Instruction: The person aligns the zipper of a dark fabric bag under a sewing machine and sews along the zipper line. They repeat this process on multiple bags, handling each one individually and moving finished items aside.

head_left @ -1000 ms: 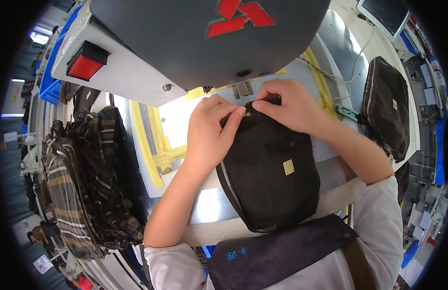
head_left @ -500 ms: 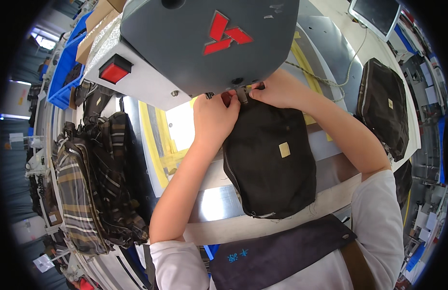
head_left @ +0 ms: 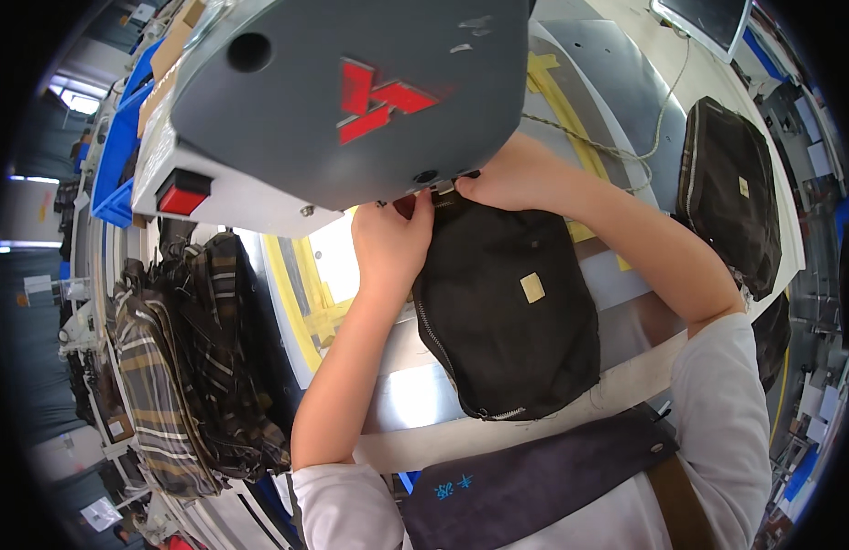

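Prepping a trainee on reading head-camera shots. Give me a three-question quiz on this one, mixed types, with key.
1. Multiple choice: what colour is the small patch on the dark bag in front of the person? a) red b) pale yellow c) blue
2. True or false: a zipper shows along that bag's left edge.
3. Short answer: at which end of the bag are the left hand and right hand?

Key:
1. b
2. True
3. The far end, close to the grey machine head
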